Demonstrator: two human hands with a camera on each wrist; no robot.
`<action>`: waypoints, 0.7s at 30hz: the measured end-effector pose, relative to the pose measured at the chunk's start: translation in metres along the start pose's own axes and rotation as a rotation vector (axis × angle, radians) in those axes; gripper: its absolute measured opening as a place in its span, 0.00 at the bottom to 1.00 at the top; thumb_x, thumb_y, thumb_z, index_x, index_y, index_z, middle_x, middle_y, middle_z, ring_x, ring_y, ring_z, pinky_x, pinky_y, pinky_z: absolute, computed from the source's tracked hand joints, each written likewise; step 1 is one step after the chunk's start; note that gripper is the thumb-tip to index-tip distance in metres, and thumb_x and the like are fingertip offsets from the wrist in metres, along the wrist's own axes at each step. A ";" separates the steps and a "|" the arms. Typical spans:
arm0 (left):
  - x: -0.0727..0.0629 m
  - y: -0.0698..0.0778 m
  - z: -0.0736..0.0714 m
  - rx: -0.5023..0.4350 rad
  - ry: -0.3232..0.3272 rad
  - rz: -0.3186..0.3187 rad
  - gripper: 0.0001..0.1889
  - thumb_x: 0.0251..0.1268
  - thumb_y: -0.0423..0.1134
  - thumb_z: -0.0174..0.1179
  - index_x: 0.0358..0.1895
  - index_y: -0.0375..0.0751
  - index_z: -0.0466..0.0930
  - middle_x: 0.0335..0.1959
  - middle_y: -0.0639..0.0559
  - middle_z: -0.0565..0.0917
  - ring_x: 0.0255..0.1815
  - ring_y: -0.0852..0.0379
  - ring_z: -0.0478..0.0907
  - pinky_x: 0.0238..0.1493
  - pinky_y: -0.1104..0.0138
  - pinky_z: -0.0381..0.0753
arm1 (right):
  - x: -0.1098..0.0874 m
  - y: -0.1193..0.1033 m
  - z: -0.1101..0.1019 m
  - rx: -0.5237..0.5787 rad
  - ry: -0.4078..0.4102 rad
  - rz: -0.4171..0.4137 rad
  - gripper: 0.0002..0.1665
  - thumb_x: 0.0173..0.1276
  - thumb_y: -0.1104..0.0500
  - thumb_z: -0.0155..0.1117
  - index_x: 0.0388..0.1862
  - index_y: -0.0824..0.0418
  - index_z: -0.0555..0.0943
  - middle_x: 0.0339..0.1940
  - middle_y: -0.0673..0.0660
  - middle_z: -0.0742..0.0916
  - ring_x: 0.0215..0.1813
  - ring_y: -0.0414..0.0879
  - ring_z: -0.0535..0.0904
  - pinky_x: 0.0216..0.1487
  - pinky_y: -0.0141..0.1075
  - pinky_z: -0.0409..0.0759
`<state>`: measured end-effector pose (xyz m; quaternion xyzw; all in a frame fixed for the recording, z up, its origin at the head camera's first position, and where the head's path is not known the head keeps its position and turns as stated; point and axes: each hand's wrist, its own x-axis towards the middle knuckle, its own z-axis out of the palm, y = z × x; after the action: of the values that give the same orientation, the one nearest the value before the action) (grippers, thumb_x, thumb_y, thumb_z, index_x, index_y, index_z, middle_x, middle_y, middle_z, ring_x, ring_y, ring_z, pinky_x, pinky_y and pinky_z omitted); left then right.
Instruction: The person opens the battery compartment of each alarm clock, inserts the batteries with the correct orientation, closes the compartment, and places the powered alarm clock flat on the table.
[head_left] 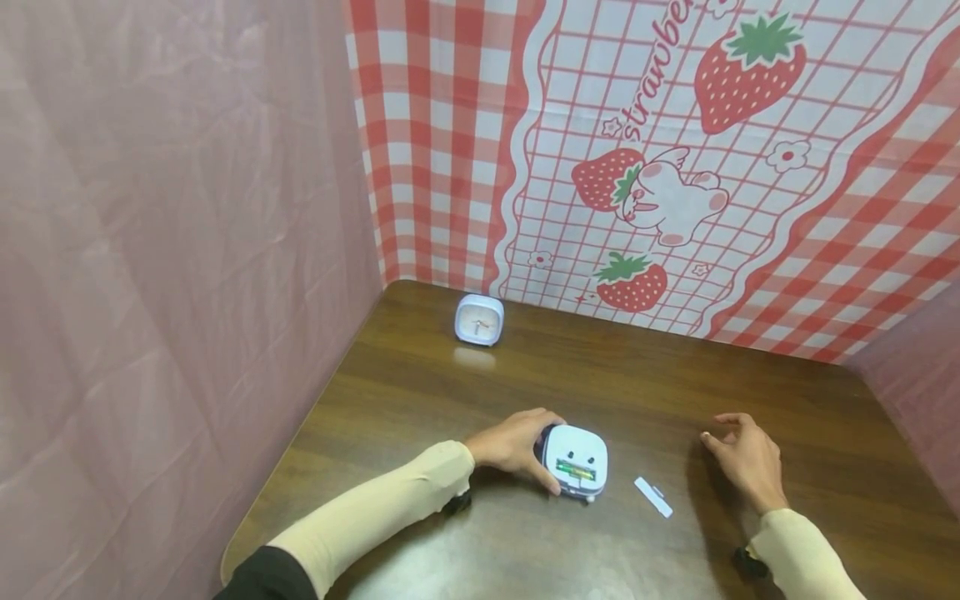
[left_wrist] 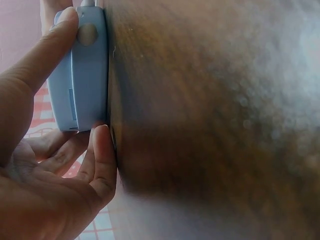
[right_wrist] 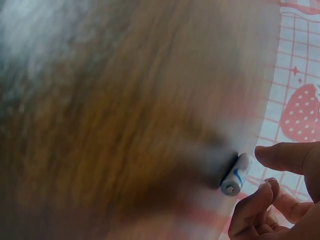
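My left hand (head_left: pixel 517 446) grips a small white alarm clock (head_left: pixel 588 442) that lies on the table with its back up. The thumb is on the near side and the other fingers are round the far side. Green and gold shows in the clock's uncovered battery slot (head_left: pixel 576 472). In the left wrist view the clock's pale blue side (left_wrist: pixel 90 75) is seen edge-on. To the right, my right hand (head_left: pixel 746 458) is held with fingers loosely bent. The right wrist view shows a silver battery (right_wrist: pixel 237 175) close to its fingertips; whether they touch is unclear.
A narrow white battery cover (head_left: pixel 653 497) lies between the clock and my right hand. Toward the back left of the wooden table (head_left: pixel 405 383) a second pale clock (head_left: pixel 479 320) stands upright. Pink cloth (head_left: pixel 187 250) hangs at the left, and a strawberry-print cloth (head_left: pixel 637 233) behind.
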<state>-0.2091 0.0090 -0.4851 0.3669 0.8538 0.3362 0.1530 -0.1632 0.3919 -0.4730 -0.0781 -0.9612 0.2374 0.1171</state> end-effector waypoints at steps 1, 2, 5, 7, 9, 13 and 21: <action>0.000 0.000 0.000 0.002 0.001 0.003 0.49 0.38 0.55 0.86 0.68 0.45 0.73 0.54 0.58 0.78 0.50 0.66 0.73 0.53 0.74 0.75 | 0.000 0.000 0.000 -0.004 -0.001 0.001 0.25 0.70 0.56 0.68 0.58 0.71 0.77 0.33 0.65 0.85 0.40 0.62 0.80 0.45 0.57 0.70; 0.000 0.000 0.000 0.001 0.003 0.004 0.49 0.38 0.55 0.86 0.68 0.45 0.73 0.54 0.57 0.78 0.50 0.66 0.73 0.53 0.74 0.75 | 0.001 0.001 -0.001 -0.006 -0.005 0.005 0.25 0.70 0.56 0.68 0.58 0.72 0.77 0.33 0.64 0.85 0.40 0.62 0.80 0.46 0.57 0.70; 0.000 0.000 0.000 0.002 0.004 0.008 0.49 0.38 0.55 0.86 0.68 0.45 0.73 0.54 0.57 0.78 0.51 0.66 0.73 0.54 0.74 0.75 | 0.001 0.002 -0.002 -0.013 -0.029 0.033 0.26 0.71 0.55 0.67 0.59 0.72 0.78 0.33 0.64 0.86 0.41 0.62 0.80 0.48 0.59 0.69; 0.000 0.001 0.000 0.003 0.004 0.007 0.49 0.38 0.55 0.86 0.68 0.45 0.73 0.54 0.57 0.78 0.51 0.66 0.73 0.55 0.73 0.75 | 0.002 0.002 -0.002 -0.017 -0.050 0.055 0.26 0.72 0.53 0.67 0.58 0.73 0.79 0.33 0.63 0.86 0.42 0.63 0.80 0.49 0.60 0.69; 0.000 0.001 0.000 0.002 0.004 0.004 0.50 0.37 0.55 0.86 0.68 0.45 0.73 0.54 0.58 0.78 0.50 0.66 0.73 0.54 0.74 0.75 | 0.002 0.003 -0.002 -0.023 -0.067 0.067 0.26 0.73 0.52 0.66 0.57 0.73 0.80 0.34 0.64 0.86 0.44 0.64 0.80 0.50 0.61 0.69; 0.001 0.000 0.001 0.002 0.006 0.007 0.50 0.37 0.55 0.86 0.68 0.45 0.73 0.53 0.59 0.77 0.49 0.67 0.73 0.54 0.74 0.74 | 0.001 0.006 -0.001 -0.035 -0.073 0.067 0.23 0.72 0.52 0.67 0.52 0.72 0.83 0.36 0.66 0.87 0.45 0.66 0.81 0.50 0.60 0.70; 0.001 -0.001 0.001 0.005 0.007 0.009 0.50 0.37 0.56 0.86 0.68 0.45 0.73 0.53 0.59 0.78 0.51 0.67 0.73 0.56 0.73 0.74 | 0.000 0.008 0.002 -0.041 -0.055 0.084 0.19 0.72 0.52 0.68 0.45 0.69 0.86 0.34 0.63 0.87 0.43 0.63 0.81 0.46 0.58 0.71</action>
<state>-0.2100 0.0097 -0.4867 0.3700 0.8534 0.3362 0.1476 -0.1635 0.3980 -0.4788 -0.1139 -0.9646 0.2243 0.0789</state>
